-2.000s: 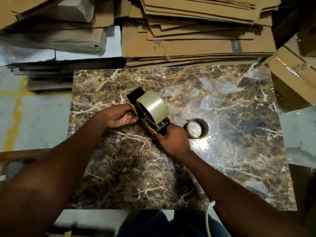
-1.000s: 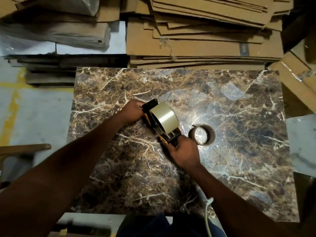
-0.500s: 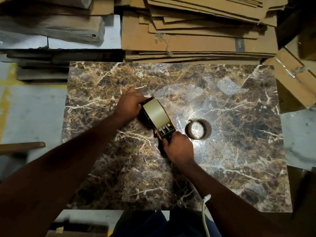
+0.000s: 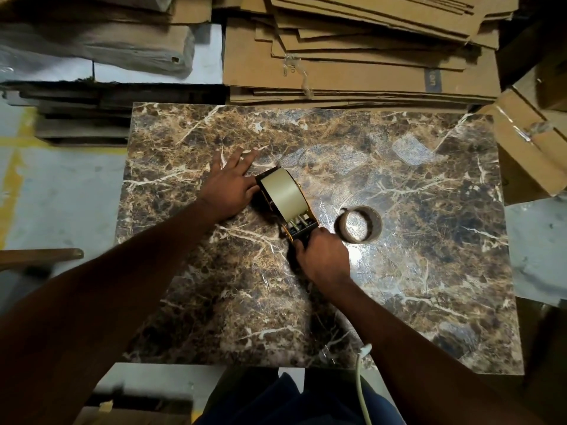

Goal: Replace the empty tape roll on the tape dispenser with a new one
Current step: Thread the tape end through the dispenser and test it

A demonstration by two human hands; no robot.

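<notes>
A black and yellow tape dispenser (image 4: 299,230) lies on the marble tabletop (image 4: 414,286) with a full beige tape roll (image 4: 283,194) mounted on it. My right hand (image 4: 323,256) grips the dispenser's handle at its near end. My left hand (image 4: 231,184) rests flat beside the roll's far left side, fingers spread on the table and touching the dispenser's edge. An empty brown cardboard tape core (image 4: 359,223) lies flat on the table just right of the dispenser.
Stacks of flattened cardboard (image 4: 368,47) lie behind the table. A taped cardboard box (image 4: 527,148) stands at the right edge. Wrapped bundles (image 4: 101,47) are stacked at the back left. A white cable (image 4: 363,391) hangs near my body.
The dispenser has been turned and laid down so the roll faces up and left. My left hand has opened from a grip to a flat, spread palm beside the roll.
</notes>
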